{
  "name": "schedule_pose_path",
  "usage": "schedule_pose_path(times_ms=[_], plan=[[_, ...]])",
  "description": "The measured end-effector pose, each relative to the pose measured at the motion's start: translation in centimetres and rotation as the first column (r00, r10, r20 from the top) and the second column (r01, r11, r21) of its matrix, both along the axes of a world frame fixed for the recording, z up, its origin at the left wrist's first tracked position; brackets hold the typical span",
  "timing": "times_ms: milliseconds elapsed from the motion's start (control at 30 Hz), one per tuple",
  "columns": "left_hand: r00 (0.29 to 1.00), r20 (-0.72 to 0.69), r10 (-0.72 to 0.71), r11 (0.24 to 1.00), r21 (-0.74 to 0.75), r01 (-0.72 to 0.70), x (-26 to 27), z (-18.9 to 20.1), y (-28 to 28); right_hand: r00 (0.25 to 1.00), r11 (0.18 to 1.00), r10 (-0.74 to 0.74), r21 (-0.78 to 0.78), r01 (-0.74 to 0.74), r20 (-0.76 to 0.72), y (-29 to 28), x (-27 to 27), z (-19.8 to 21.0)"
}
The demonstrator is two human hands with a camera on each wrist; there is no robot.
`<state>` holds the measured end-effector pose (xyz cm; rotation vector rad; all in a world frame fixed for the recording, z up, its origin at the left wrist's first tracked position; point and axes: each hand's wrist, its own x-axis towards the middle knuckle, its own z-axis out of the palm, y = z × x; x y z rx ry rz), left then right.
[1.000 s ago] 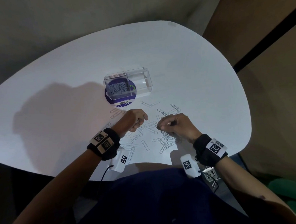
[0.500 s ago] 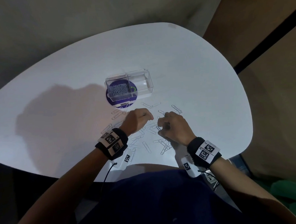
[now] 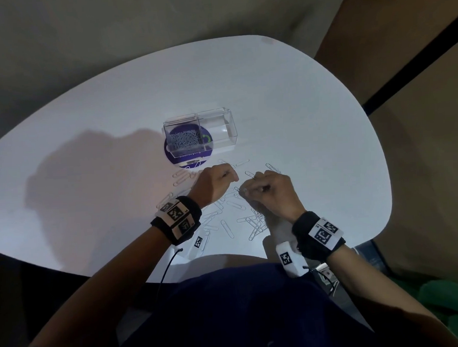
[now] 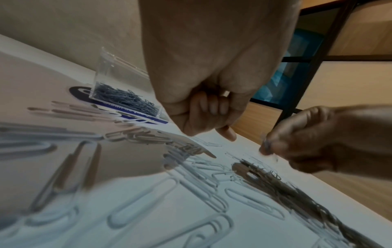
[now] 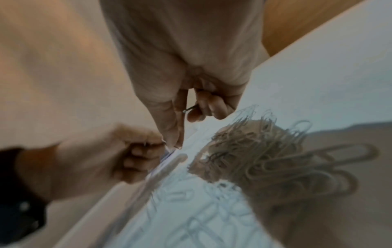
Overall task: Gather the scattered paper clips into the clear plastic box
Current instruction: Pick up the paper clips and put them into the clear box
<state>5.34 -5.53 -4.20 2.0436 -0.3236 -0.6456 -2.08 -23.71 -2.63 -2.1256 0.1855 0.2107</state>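
A smooth white table (image 3: 271, 96) with rounded corners carries a spill of thin bent-wire paper clips (image 3: 226, 228), most lying flat and apart, some tangled in a thicker heap (image 3: 257, 221) near the person's right wrist. Farther back stands the clear plastic box (image 3: 215, 131), hard-walled and rectangular, its left half already holding a grey mat of clips (image 3: 185, 141). It sits partly over a round dark-purple sticker (image 3: 174, 156) on the tabletop.

Both hands hover low over the scatter, close together. The left hand (image 3: 215, 183) is balled up, fingers curled into the palm; the left wrist view shows the fingertips (image 4: 208, 107) tucked under. Whether it holds clips there I cannot tell. The right hand (image 3: 270, 191) is curled too, and the right wrist view gives what the head view hides: a loop of wire (image 5: 189, 108) poking out between its curled fingers, with the thumb and forefinger stretched down to the tabletop. From the left wrist view, something small and metallic shows at the right hand's fingertips (image 4: 268, 146), blurred.

Seen low from the wrists, the clips look long and glossy, and the heap (image 5: 265, 151) reads as a dense nest of wire. Black straps with white square-patterned tags (image 3: 175, 214) wrap both wrists.
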Motion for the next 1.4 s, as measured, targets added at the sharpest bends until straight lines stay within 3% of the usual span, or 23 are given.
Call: schedule_pose_path(times_ms=[133,267,367,500,667,767,933,1033,1167,1267,1400], plan=[[0.994,0.021,-0.111,0.991,0.080,0.109,0.0,0.4,-0.8,0.969,0.903,-0.171,0.365,0.226,-0.176,-1.1,0.2,1.9],[0.927,0.239,-0.290,0.915,0.352,0.195,-0.4,0.8,-2.3,0.922,0.711,-0.234,0.593,0.378,-0.307,-2.5,-0.1,2.6],[0.838,0.366,-0.405,0.872,0.430,0.234,-0.7,0.6,-3.2,0.920,0.696,-0.226,0.607,0.383,-0.321,-3.5,-0.6,1.9],[0.776,0.380,-0.504,0.820,0.494,0.290,-1.2,0.1,-3.7,0.920,0.709,-0.209,0.596,0.377,-0.332,-4.2,-1.0,0.7],[0.815,0.345,-0.466,0.831,0.488,0.268,-1.5,-0.1,-3.0,0.905,0.699,-0.203,0.592,0.401,-0.373,-4.0,-1.0,1.4],[0.858,0.334,-0.389,0.875,0.425,0.231,-1.6,0.1,-2.1,0.901,0.694,-0.195,0.595,0.407,-0.389,-3.8,-0.7,1.5],[0.874,0.430,-0.227,0.949,0.298,0.100,-1.8,0.8,-0.1,0.948,0.842,-0.166,0.463,0.279,-0.270,-3.7,-0.4,0.4],[0.887,0.411,-0.208,0.935,0.350,0.057,-1.4,1.0,1.0,0.985,0.987,-0.034,0.152,0.060,-0.167,-3.9,-0.2,-0.7],[0.902,0.366,-0.230,0.905,0.422,0.059,-1.0,0.8,2.0,0.993,0.996,0.067,-0.046,-0.071,-0.096,-3.6,-0.1,-1.0],[0.908,0.357,-0.220,0.871,0.491,0.018,-0.9,1.1,2.3,0.979,0.946,0.203,-0.253,-0.204,-0.030,-3.1,-0.1,-0.6],[0.872,0.417,-0.256,0.893,0.448,0.048,-1.6,1.7,1.3,0.950,0.887,0.313,-0.351,-0.299,-0.019,-3.2,-0.2,-1.3]])
